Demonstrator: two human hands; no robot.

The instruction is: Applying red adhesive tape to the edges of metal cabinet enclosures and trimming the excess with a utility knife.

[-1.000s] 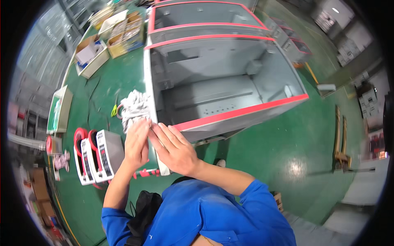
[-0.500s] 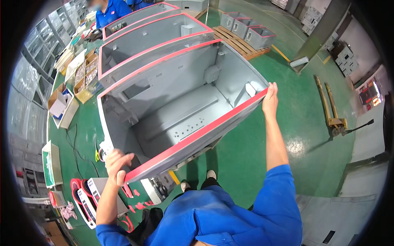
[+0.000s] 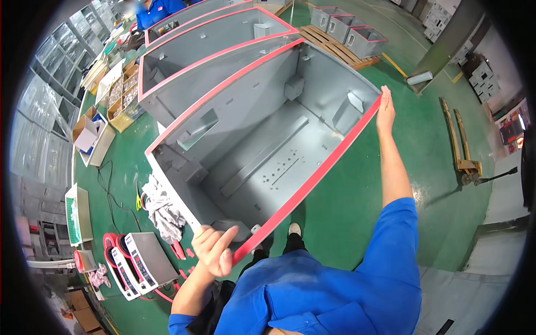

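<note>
A big grey metal cabinet body (image 3: 245, 111), its open side up and its rim edged with pink-red strip, fills the middle of the head view and sits slanted. My left hand (image 3: 213, 249) grips its near-left corner, thumb and index finger over the rim. At the right corner my right hand (image 3: 386, 110) is closed on the edge with the arm stretched out. Inside the cabinet show a rectangular cutout, a row of small holes and small brackets. Behind it stands another grey cabinet body (image 3: 195, 72) with the same pink-red edging.
White tape dispensers (image 3: 149, 262) with red rolls lie at lower left, beside a crumpled cloth (image 3: 164, 209). Parts bins (image 3: 123, 95) line the left side. A person in blue (image 3: 159, 12) works at the back. Small grey boxes (image 3: 365, 42) rest on a pallet; a yellow pallet jack (image 3: 468, 167) stands right.
Both hands have swung the cabinet body: its near-left corner moved right and toward me, its right corner farther away and right. The cloth and tape dispensers beside it have come into fuller view.
</note>
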